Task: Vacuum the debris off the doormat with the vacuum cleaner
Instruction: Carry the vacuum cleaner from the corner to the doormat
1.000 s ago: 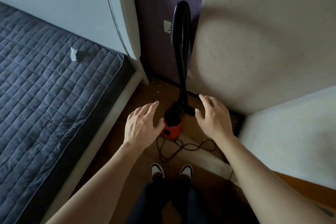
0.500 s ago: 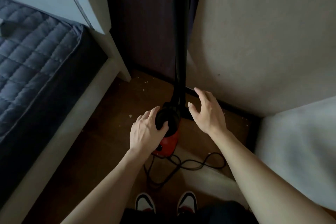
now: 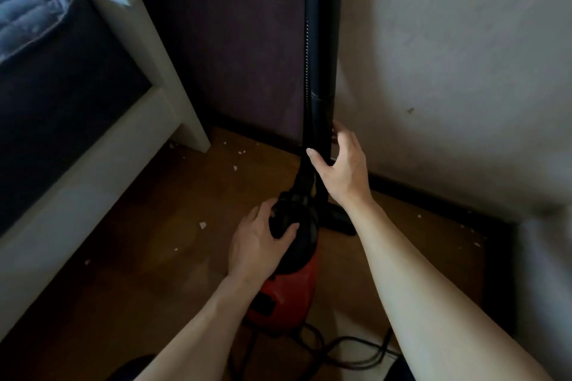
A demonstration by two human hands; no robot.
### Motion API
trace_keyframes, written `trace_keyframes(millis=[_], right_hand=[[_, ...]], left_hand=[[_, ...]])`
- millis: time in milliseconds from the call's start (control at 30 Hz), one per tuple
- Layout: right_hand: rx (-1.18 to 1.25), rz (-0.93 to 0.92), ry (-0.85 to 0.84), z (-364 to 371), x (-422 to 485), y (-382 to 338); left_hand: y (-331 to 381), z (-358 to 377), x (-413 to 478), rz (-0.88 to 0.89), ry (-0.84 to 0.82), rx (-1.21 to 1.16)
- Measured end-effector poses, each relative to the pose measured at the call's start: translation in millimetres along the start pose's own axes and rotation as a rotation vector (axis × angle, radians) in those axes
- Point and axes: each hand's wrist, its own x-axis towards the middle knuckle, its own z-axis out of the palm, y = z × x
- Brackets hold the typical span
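A red and black vacuum cleaner stands in the room's corner, its black tube rising upright against the wall. My left hand wraps the black rounded top of the vacuum's body. My right hand closes around the lower part of the tube, thumb in front and fingers behind. The floor nozzle rests on the floor behind my right wrist. Small white bits of debris lie scattered on the brown floor. No doormat is in view.
A bed with a white frame and dark quilted mattress fills the left side. Walls close in ahead and to the right. The vacuum's black cord lies looped on the floor near my feet.
I have leaned in closer. My left hand has settled further onto the vacuum's body, and my right hand has moved from open beside the tube to closed around it.
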Motion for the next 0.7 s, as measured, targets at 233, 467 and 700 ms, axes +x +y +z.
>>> trace_keyframes(millis=[233,467,700], right_hand=[[0.217,-0.022,0.064,17,36,-4],[0.396,0.047,0.045,31,43,4],[0.517,0.025,-0.002,39,38,5]], left_hand=[[1,29,18,0.057,0.058,0.016],[-4,34,19,-0.194,-0.070,-0.285],[-6,44,25,-0.174,-0.081,-0.305]])
